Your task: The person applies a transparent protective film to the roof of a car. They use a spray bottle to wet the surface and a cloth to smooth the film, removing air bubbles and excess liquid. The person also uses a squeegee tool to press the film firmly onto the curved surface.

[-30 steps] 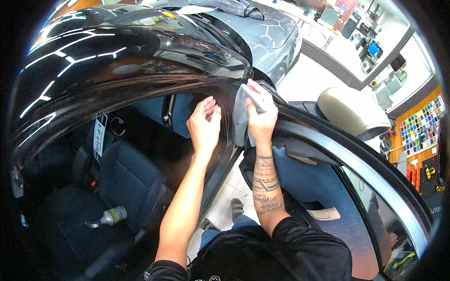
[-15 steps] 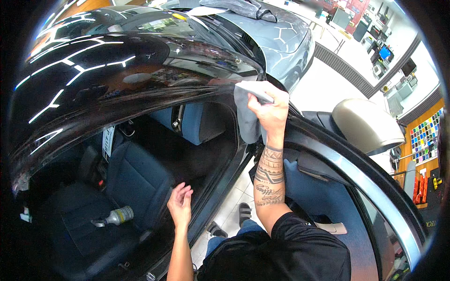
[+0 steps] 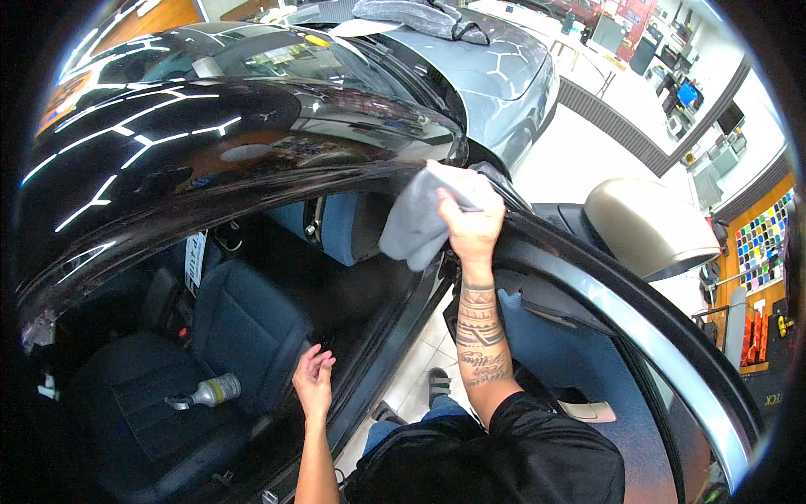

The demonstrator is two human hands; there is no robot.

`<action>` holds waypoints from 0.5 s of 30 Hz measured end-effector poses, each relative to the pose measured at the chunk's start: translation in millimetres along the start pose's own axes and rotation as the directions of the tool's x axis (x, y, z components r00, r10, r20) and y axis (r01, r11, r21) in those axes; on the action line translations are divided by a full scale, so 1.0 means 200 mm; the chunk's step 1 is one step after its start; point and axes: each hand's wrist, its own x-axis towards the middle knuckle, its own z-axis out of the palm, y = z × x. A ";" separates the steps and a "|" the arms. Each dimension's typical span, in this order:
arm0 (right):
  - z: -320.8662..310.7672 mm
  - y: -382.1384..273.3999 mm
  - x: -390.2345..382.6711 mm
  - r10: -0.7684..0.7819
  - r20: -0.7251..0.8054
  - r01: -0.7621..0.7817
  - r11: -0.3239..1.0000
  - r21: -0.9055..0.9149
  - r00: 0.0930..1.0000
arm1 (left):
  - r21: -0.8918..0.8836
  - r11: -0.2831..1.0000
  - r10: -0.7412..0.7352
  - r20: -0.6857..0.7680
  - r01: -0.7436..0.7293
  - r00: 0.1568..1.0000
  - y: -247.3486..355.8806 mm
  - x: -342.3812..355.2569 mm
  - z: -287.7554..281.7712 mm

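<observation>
A grey cloth point(image 3: 417, 223) is gripped in my right hand point(image 3: 474, 214), at the front upper corner of the car's door opening. Its loose part hangs over the end of the dark door frame point(image 3: 353, 175). Lower and to the left, my left hand point(image 3: 314, 378) holds nothing, its fingers apart and slightly curled, in front of the doorway near the seat point(image 3: 243, 315). On the dark seat cushion a spray bottle point(image 3: 210, 391) with a grey body lies on its side. The black roof point(image 3: 168, 126) curves above the opening.
The opened car door point(image 3: 579, 336) stands to my right, with a beige side mirror point(image 3: 642, 223) beyond it. Ahead is the car's silver-blue bonnet point(image 3: 504, 71), with a dark grey fabric bundle point(image 3: 411, 13) on it. Colour swatches point(image 3: 764, 239) hang at the far right.
My right hand has shifted slightly left and down, and the cloth's hanging part has swung left. My left hand has dropped a little, still with nothing in it.
</observation>
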 end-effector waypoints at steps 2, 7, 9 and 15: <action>-0.04 0.02 0.02 0.128 -0.091 -0.126 0.992 0.029 0.988 | 0.010 1.000 -0.022 -0.021 0.022 1.000 -0.02 -0.02 -0.05; 0.00 -0.03 0.12 0.117 0.038 -0.121 0.983 0.137 0.992 | 0.001 0.997 -0.080 -0.061 0.081 0.995 -0.12 -0.10 -0.19; 0.02 -0.05 0.14 0.072 0.094 -0.081 0.992 0.099 0.993 | 0.010 0.993 -0.113 -0.073 0.114 0.991 -0.19 -0.14 -0.24; 0.10 -0.13 0.11 -0.332 0.149 0.360 0.897 -0.255 0.932 | 0.019 0.984 -0.176 -0.065 0.178 0.982 -0.29 -0.18 -0.27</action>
